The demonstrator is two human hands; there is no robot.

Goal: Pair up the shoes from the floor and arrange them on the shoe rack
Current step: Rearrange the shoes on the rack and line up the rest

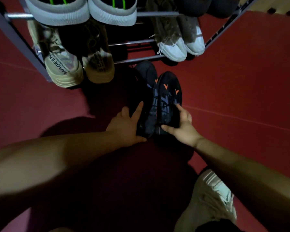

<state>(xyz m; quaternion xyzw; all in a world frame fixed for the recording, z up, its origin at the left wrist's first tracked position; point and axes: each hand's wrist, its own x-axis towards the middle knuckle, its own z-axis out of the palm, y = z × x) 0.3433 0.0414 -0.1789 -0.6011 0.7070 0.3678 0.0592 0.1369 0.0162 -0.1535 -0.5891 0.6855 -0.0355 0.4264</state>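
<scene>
Head view: left hand point(124, 126) and right hand point(182, 126) clasping dark shoes point(157, 101) by heels, pressed side by side as pair, toes toward rack point(141, 59) gap.

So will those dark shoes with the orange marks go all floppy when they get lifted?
Probably not much. The dark shoes keep their rounded shape on the floor. The left hand and right hand hold their sides, so they may lift together. They look padded, probably light.
</scene>
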